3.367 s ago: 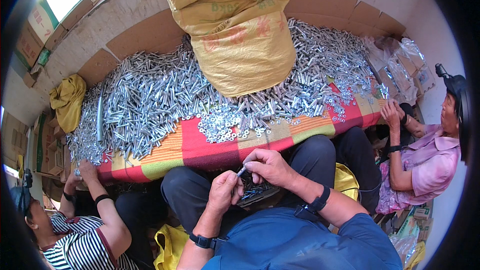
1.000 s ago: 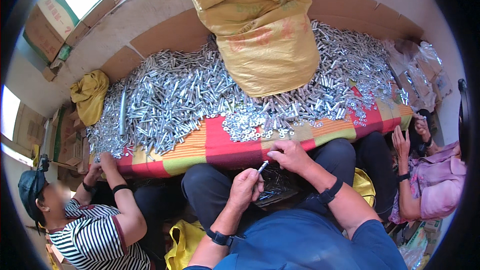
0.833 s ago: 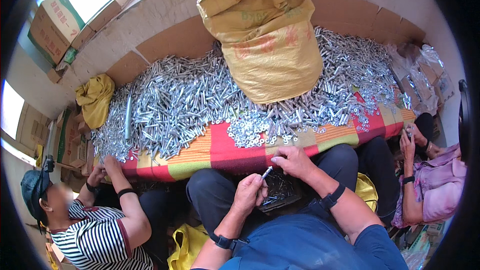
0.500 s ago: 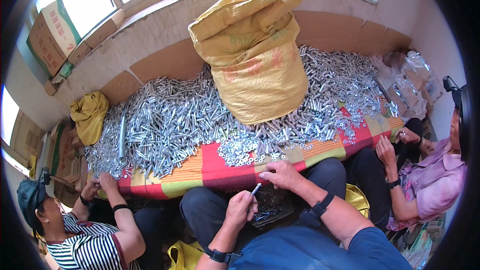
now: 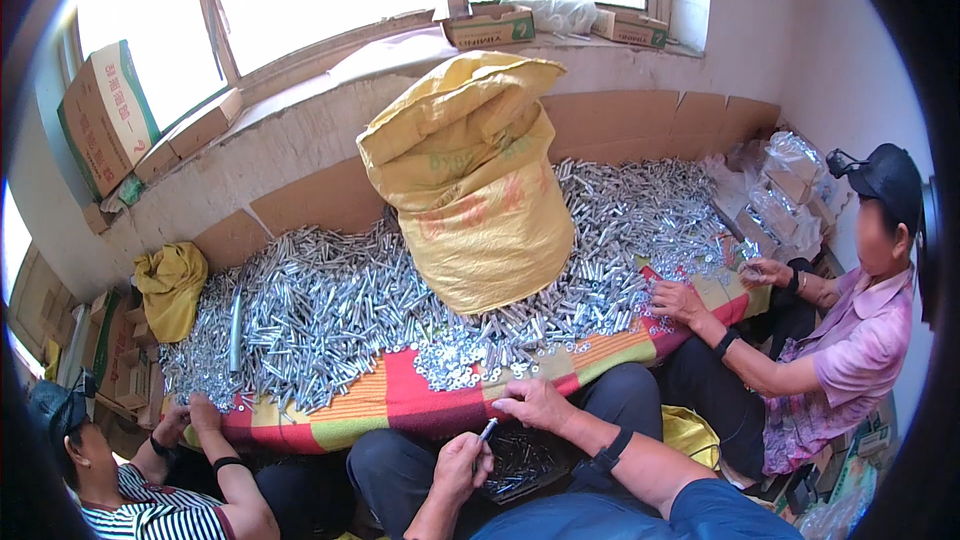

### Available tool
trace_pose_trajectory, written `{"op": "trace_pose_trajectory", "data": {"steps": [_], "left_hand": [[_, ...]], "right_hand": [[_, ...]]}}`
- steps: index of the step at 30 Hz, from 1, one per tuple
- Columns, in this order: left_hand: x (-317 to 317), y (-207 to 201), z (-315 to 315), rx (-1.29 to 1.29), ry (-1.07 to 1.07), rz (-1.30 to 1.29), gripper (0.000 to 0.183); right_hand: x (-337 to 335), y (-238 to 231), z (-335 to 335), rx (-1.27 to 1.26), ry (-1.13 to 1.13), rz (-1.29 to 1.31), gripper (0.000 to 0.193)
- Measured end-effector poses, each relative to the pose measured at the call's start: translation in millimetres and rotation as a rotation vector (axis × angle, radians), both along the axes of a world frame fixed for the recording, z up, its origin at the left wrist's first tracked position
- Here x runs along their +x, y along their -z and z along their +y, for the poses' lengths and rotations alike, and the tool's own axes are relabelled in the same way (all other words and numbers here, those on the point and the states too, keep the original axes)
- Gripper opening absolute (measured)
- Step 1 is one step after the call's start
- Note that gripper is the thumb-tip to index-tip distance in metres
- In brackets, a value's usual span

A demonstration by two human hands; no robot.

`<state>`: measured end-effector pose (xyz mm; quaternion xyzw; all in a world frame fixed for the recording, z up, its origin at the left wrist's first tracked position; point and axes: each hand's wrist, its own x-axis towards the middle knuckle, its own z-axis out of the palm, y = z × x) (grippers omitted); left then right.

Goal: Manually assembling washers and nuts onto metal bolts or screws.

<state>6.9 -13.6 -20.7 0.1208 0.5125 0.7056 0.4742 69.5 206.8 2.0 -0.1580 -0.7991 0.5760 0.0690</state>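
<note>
Silver bolt (image 5: 488, 430) tilted, pinched in left hand (image 5: 459, 466); right hand (image 5: 540, 407) grip cannot be told; slack pressure could drop it among metal pieces (image 5: 522, 455) below the grip.

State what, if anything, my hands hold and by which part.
Your left hand holds a slim metal piece by its lower part, upper end sticking out. Whether your right hand holds anything cannot be told.

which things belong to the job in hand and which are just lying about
Likely in the job:
metal fastener, in the left hand
piled metal pieces
loose washers
checked cloth beneath

Likely just lying about:
crumpled yellow sack, left
leaning cardboard box
clear plastic on the windowsill
</note>
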Motion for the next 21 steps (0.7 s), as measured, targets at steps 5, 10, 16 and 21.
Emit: {"op": "trace_pose_trajectory", "data": {"steps": [5, 10, 16, 21], "left_hand": [[0.5, -1.4, -1.6, 0.003, 0.009, -0.007, 0.035], [2.6, 2.1, -3.8, 0.025, 0.022, 0.025, 0.035], [2.5, 0.3, -13.1, -0.007, 0.003, 0.105, 0.035], [5.2, -15.5, -29.4, -0.002, -0.037, 0.181, 0.035]], "right_hand": [[4.3, 7.5, 1.5, 0.233, -0.005, 0.168, 0.030], [3.7, 22.4, -1.0, 0.334, 0.009, 0.298, 0.027], [5.4, 25.4, -1.6, 0.389, -0.006, 0.371, 0.023], [11.5, 22.0, -0.3, 0.379, -0.055, 0.374, 0.023]]}}
